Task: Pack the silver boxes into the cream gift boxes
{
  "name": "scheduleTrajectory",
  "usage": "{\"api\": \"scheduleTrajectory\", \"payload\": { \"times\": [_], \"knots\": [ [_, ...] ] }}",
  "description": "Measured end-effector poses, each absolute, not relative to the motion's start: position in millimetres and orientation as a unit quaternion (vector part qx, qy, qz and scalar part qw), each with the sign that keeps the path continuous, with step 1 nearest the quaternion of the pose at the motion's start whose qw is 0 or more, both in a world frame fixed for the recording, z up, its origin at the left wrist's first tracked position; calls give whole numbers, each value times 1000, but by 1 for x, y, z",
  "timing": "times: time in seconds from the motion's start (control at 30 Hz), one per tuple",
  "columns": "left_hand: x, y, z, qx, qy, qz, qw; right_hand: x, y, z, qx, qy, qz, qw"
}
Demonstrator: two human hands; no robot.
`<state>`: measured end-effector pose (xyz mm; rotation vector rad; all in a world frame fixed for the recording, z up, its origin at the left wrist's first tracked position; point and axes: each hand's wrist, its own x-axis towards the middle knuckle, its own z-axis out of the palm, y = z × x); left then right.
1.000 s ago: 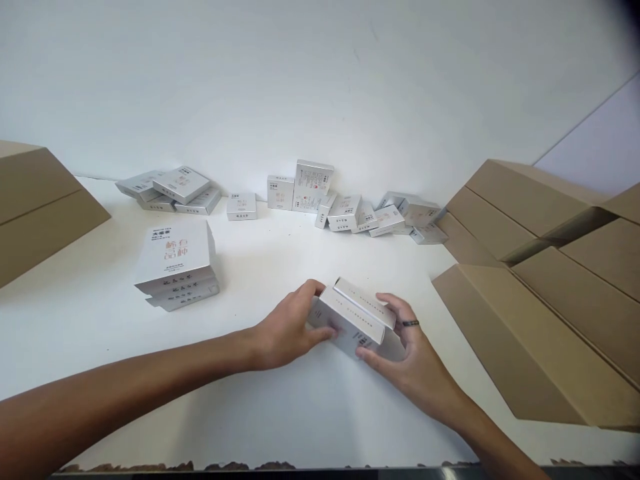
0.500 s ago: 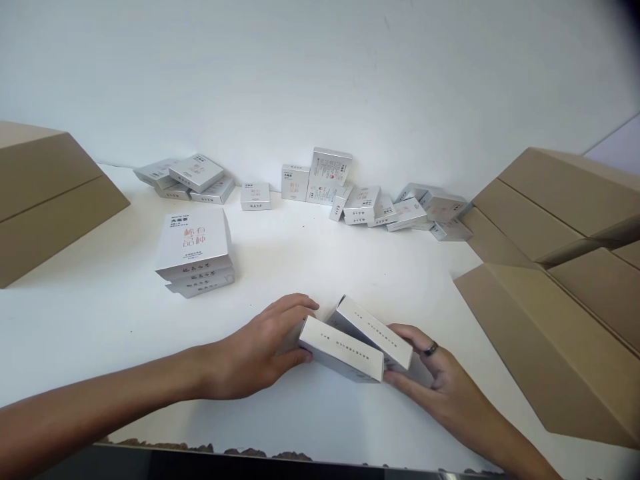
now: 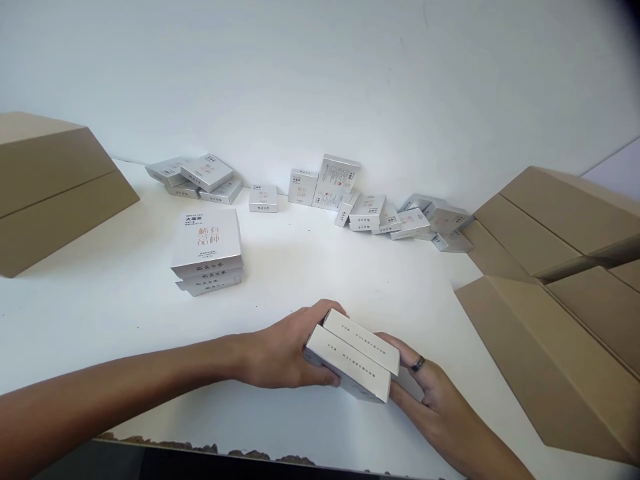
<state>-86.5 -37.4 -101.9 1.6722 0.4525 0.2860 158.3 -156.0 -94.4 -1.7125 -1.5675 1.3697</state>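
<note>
Two flat silver-white cartons stand on edge side by side near the front of the table, a nearer carton and a farther carton. My left hand grips both at their left end, thumb on the near face and fingers behind. At the right end, my right hand, with a dark ring on one finger, closes around the same pair. The fingertips behind the cartons are partly hidden. Left of them sits a stack of several like cartons, its top one showing orange and black print.
Against the back wall lie a loose pile of cartons, a single carton, two upright cartons and more tumbled ones. A cardboard box stands left; an open cardboard box stands right. The table's chipped front edge runs below.
The two cartons, angled apart before, are now nearly flush. My left hand has moved right and closed over their left end. The view has shifted slightly.
</note>
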Motion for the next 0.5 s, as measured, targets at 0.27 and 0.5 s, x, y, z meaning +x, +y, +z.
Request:
{"api": "scheduleTrajectory", "payload": {
  "times": [0.27, 0.5],
  "knots": [
    [-112, -49, -81, 754, 283, 37, 592, 188, -138, -69, -667, -636, 371, 115],
    [-131, -80, -82, 794, 347, 53, 497, 267, 16, -73, -819, -457, 130, 322]
  ]
}}
